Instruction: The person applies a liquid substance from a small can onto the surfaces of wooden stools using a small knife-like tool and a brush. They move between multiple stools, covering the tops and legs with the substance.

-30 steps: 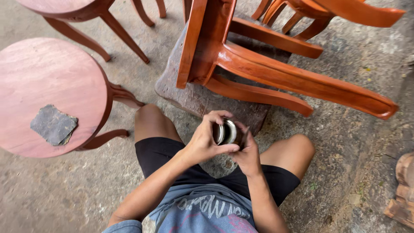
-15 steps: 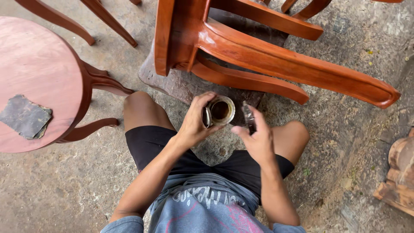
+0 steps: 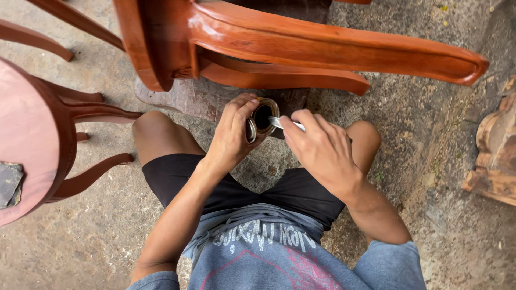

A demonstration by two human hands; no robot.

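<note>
Head view — left hand (image 3: 231,137) fingers wrap the open tin (image 3: 263,115); right hand (image 3: 322,150) pinches a metal blade (image 3: 279,123) at its rim.

Rough concrete floor (image 3: 97,236); reddish wooden chairs (image 3: 301,48)

A single head-worn camera looks almost straight down from above a person seated on a rough concrete floor (image 3: 441,139), so the grey shirt fills the bottom edge and the bare knees and both forearms reach up toward the middle of the frame. The view is close, with the left hand (image 3: 232,134) and right hand (image 3: 322,147) meeting near the centre. An orange-brown wooden chair (image 3: 301,51) lies across the top, and a round pink stool (image 3: 24,145) is cut off at the left edge.
</note>
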